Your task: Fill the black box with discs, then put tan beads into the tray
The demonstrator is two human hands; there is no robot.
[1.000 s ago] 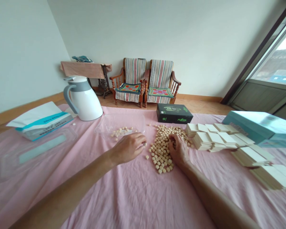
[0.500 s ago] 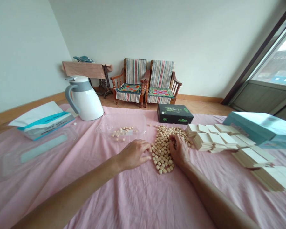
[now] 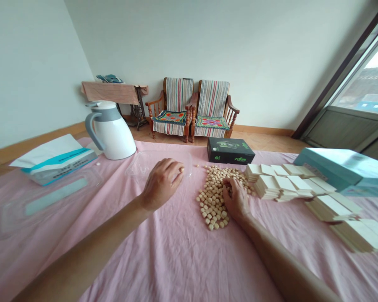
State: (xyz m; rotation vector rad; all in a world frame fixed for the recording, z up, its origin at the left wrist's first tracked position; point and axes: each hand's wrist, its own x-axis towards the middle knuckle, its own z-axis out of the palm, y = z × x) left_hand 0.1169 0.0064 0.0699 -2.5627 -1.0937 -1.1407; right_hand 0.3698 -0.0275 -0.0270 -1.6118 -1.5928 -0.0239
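Note:
My left hand [image 3: 164,182] is closed in a pinch above the near right part of a clear plastic tray [image 3: 132,170]. A small rounded wooden cube [image 3: 182,169] shows at its fingertips. The hand hides most of the tray's inside. On the pink cloth lies a heap of rounded wooden cubes [image 3: 214,201], spread in one layer or little more. My right hand [image 3: 237,199] rests at the heap's right side with its fingers curled down among the cubes. What its fingertips hold is hidden.
Stacks of thin pale wooden tiles [image 3: 294,184] stand at right, beside a light blue box [image 3: 349,167]. A black box [image 3: 229,150] sits behind the heap. At left are a white jug [image 3: 115,134], a tissue pack [image 3: 56,161] and a clear lid [image 3: 53,197].
My left hand has moved left and up from the heap's edge to over the clear tray, and a cube now shows at its fingertips. My right hand has hardly moved.

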